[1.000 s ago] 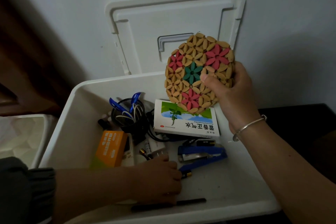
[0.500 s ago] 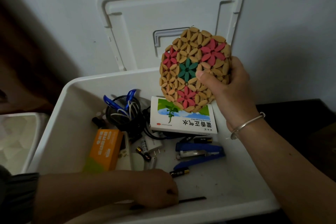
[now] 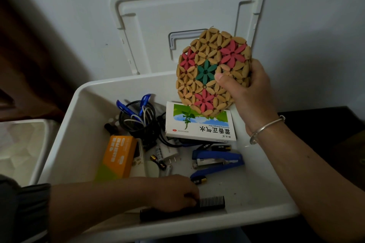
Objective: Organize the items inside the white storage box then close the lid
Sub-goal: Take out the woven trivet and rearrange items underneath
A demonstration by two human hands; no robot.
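Nearest me, inside the white storage box (image 3: 65,134) by its near wall, my view has the left hand (image 3: 173,193) w/ fingers curled down onto a black comb (image 3: 212,202), gripping it at the handle end; teeth stick out to the right; a battery (image 3: 198,180) lies just beyond the knuckles. Mid box, left to right: orange carton (image 3: 118,156), white plug adapter (image 3: 169,153), blue stapler (image 3: 217,161). Farther back, a black mesh pen cup (image 3: 138,122) w/ blue pens and white cable, and right of it a white-green medicine box (image 3: 199,126) lying flat on a tangle of black cord. Above the far right part of the box, the right hand (image 3: 248,92) holds a round woven trivet (image 3: 209,65) upright in the air, thumb pressed on its front face, other fingers wrapped behind; silver bangle (image 3: 264,130) on that wrist. Farthest, the lid (image 3: 177,16) stands open, leaning vs the wall behind the box.
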